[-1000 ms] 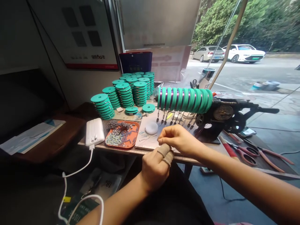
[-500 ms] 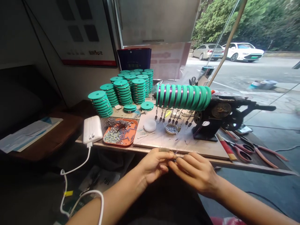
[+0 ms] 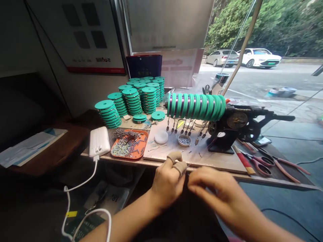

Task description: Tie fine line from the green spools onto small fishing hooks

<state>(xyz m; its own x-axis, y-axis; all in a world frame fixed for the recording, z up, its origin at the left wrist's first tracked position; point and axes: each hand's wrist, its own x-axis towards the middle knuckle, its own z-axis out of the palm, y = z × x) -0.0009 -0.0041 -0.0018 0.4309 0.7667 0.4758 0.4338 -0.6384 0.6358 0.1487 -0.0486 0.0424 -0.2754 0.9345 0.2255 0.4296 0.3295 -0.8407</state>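
Observation:
My left hand (image 3: pixel 169 178) is closed just past the board's front edge, with tan finger covers (image 3: pixel 180 167) on two fingers. A thin dark line seems to show at its fingertips, but what the fingers pinch is too small to make out. Close by on the right, my right hand (image 3: pixel 214 188) has its fingers bent together, slightly blurred, and their contents are hidden. Beyond both hands, a row of green spools (image 3: pixel 196 106) wound with purple line sits on a black hand-cranked winder (image 3: pixel 237 121). Small metal pieces (image 3: pixel 186 131) hang from the spools.
On the wooden board (image 3: pixel 222 161) stand a small dish of grey beads (image 3: pixel 184 140) and a white round lid (image 3: pixel 160 136). An orange tray (image 3: pixel 142 148) holds small metal parts. Stacked green spools (image 3: pixel 131 101), a white power bank (image 3: pixel 99 141), scissors (image 3: pixel 261 163) and pliers (image 3: pixel 285 166) lie around.
My hands were together at the fingertips and have moved slightly apart. The left hand has turned over, back up, and the right has shifted a little right and down.

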